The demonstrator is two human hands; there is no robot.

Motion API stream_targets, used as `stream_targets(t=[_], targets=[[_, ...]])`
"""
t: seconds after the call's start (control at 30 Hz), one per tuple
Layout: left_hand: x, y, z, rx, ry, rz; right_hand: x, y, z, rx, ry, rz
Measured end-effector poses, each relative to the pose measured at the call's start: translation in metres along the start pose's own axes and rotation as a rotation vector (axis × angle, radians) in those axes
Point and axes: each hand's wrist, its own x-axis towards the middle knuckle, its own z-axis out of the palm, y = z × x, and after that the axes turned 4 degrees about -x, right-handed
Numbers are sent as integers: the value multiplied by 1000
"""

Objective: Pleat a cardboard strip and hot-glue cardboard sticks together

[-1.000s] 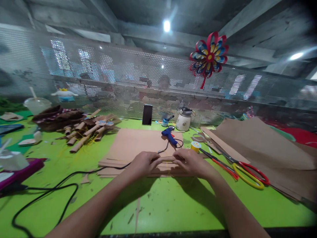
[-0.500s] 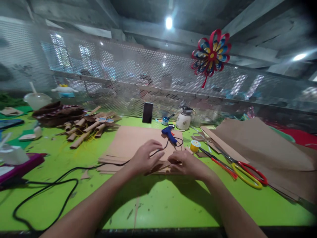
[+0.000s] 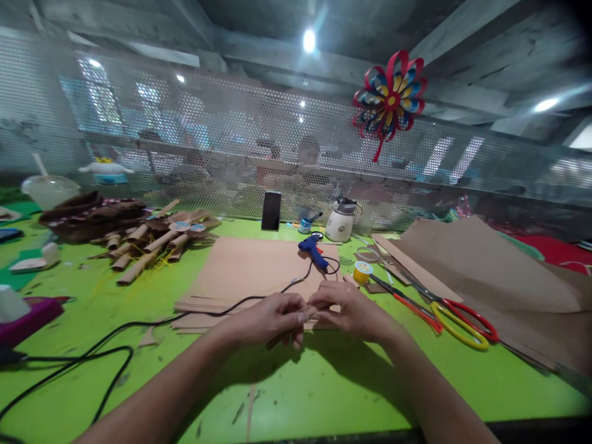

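View: head camera, looking forward and down over a green table (image 3: 296, 401).
Left hand (image 3: 283, 316): grasping a brown paper piece (image 3: 276, 340) between thumb and fingers.
Right hand (image 3: 343, 306): thumb and fingertips pinching the same piece toward its right end.
Brown paper piece: located between both hands at the near edge of the paper stack (image 3: 250, 265); tilted, left end lower and projecting under the left hand; exact form partly hidden by the fingers.
Paper stack: lying flat on the table, beyond the hands.
Glue gun (image 3: 312, 251): blue, resting at the far right part of the stack; black cord (image 3: 152, 322) running left across the stack.
Yellow spool (image 3: 362, 273): right of the stack, near the right hand.
Scissors (image 3: 460, 322): red and yellow handles, farther right, beside large brown sheets (image 3: 485, 271).
Paper tubes (image 3: 150, 243): piled left of the stack.
Phone (image 3: 271, 211): propped upright behind the stack.
White jug (image 3: 341, 222): standing right of the phone.
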Motion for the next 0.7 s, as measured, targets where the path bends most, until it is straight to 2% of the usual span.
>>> stream_targets(t=[0.27, 0.43, 0.5, 0.57, 0.63, 0.7], targets=[[7, -9, 1, -359, 97, 4, 2, 19, 4, 234, 201, 224], [13, -16, 1, -526, 184, 66, 6, 23, 10, 328, 475, 442], [15, -18, 2, -577, 218, 55, 7, 19, 15, 432, 440, 480], [15, -19, 2, -605, 229, 47, 9, 15, 21, 536, 307, 471], [15, -19, 3, -609, 223, 44, 10, 11, 28, 580, 212, 472], [15, -19, 3, -584, 207, 54, 12, 8, 34, 590, 183, 480]])
